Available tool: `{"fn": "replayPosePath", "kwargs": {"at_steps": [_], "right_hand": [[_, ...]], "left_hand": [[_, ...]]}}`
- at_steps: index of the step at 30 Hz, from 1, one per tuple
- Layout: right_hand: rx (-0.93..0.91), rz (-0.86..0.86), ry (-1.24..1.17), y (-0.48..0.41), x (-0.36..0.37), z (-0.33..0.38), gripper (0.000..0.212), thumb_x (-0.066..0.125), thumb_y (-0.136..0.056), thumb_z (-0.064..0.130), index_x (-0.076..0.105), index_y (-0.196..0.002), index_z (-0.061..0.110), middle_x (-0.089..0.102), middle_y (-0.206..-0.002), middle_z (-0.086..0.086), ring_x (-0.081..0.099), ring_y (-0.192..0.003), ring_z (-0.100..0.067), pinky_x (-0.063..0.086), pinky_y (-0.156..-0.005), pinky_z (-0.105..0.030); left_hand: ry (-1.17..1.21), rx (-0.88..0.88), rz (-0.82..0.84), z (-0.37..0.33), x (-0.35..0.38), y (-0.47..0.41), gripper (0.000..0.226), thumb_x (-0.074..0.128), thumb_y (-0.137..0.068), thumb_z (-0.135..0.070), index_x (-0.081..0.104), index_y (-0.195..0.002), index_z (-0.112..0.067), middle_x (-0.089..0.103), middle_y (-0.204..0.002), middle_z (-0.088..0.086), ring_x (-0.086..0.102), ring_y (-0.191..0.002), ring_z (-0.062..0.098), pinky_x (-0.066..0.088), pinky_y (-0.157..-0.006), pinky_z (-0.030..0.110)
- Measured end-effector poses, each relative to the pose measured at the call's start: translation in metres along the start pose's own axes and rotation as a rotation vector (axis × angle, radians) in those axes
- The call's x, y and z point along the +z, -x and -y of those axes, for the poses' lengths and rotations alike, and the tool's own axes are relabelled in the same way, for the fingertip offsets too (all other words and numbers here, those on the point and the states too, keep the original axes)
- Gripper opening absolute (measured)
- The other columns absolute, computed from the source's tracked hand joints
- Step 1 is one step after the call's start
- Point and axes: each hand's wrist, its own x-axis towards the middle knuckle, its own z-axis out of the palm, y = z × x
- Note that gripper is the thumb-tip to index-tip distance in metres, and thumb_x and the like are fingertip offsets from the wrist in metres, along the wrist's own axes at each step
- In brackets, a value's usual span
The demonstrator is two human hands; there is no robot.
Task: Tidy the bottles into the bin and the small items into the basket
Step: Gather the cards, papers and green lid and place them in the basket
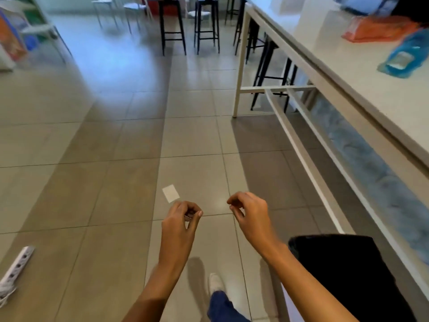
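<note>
- The left hand [183,216] has its fingers curled in toward the thumb. A small greyish patch shows between the fingertips, but I cannot tell whether it pinches anything.
- The right hand [249,212] is near the left and apart from it. Its fingers are loosely curled and relaxed, thumb and forefinger not meeting, and it grips nothing that shows.
- Both bare forearms reach forward from the bottom edge, above the grey tiled floor [92,182].
- The blue translucent plastic bottle [404,54] rests on the long white table [359,66] at the right, well apart from both hands. It is too blurred to tell whether it stands or lies.
- Just beyond the bottle, on the same tabletop, is an orange translucent object [380,29], too blurred to name.
- A small white paper slip [171,193] lies flat on the floor, just ahead of the left hand.
- A white plastic power strip [17,267] lies on the floor at the lower left.
- A black padded seat [343,275] is beside the table, partly under the right forearm.
- Black metal bar stools [173,26] stand at the far end of the floor, and more are tucked under the table.
- A white shoe [216,282] and a blue trouser leg [222,305] show between the forearms.
</note>
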Motion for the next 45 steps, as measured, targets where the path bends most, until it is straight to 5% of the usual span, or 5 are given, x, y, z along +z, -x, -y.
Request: {"fn": "replayPosePath", "kwargs": {"at_steps": [7, 21, 29, 36, 45], "right_hand": [[-0.027, 0.133, -0.015, -0.146, 0.056, -0.006, 0.014, 0.063, -0.087, 0.003, 0.069, -0.095, 0.013, 0.066, -0.090, 0.001, 0.060, -0.085, -0.013, 0.052, -0.075, -0.025], [0.087, 0.335, -0.063, -0.360, 0.233, 0.007, 0.024, 0.063, -0.088, 0.004, 0.064, -0.108, 0.018, 0.058, -0.106, 0.005, 0.055, -0.090, -0.004, 0.038, -0.074, -0.002], [0.246, 0.467, 0.000, -0.476, 0.352, -0.030, 0.025, 0.064, -0.086, 0.001, 0.063, -0.109, 0.012, 0.060, -0.105, -0.001, 0.057, -0.090, -0.012, 0.047, -0.080, -0.019], [0.408, 0.727, 0.141, -0.503, 0.527, -0.121, 0.053, 0.071, -0.084, 0.021, 0.045, -0.130, 0.016, 0.047, -0.122, -0.006, 0.044, -0.116, -0.021, 0.042, -0.093, -0.027], [0.378, 0.814, 0.308, -0.487, 0.750, -0.268, 0.052, 0.069, -0.086, 0.019, 0.043, -0.129, 0.004, 0.046, -0.127, -0.014, 0.044, -0.117, -0.028, 0.042, -0.093, -0.031]], "left_hand": [[-0.107, -0.096, -0.029, 0.051, -0.006, -0.131, 0.007, 0.068, -0.085, -0.009, 0.064, -0.082, -0.014, 0.059, -0.083, -0.002, 0.054, -0.081, -0.001, 0.038, -0.067, 0.002], [-0.271, -0.298, -0.049, 0.228, -0.027, -0.334, 0.008, 0.069, -0.084, -0.022, 0.062, -0.086, -0.022, 0.060, -0.087, -0.012, 0.058, -0.074, 0.008, 0.049, -0.066, 0.025], [-0.298, -0.459, 0.106, 0.366, 0.007, -0.436, 0.003, 0.064, -0.087, -0.022, 0.066, -0.088, -0.019, 0.060, -0.085, -0.009, 0.058, -0.077, 0.012, 0.051, -0.071, 0.034], [-0.358, -0.635, 0.280, 0.522, 0.102, -0.460, 0.044, 0.050, -0.093, -0.040, 0.048, -0.136, -0.028, 0.064, -0.111, -0.008, 0.058, -0.099, 0.013, 0.044, -0.085, 0.031], [-0.470, -0.704, 0.401, 0.751, 0.242, -0.462, 0.039, 0.062, -0.087, -0.010, 0.057, -0.126, -0.012, 0.059, -0.125, 0.006, 0.054, -0.112, 0.025, 0.044, -0.090, 0.033]]}}
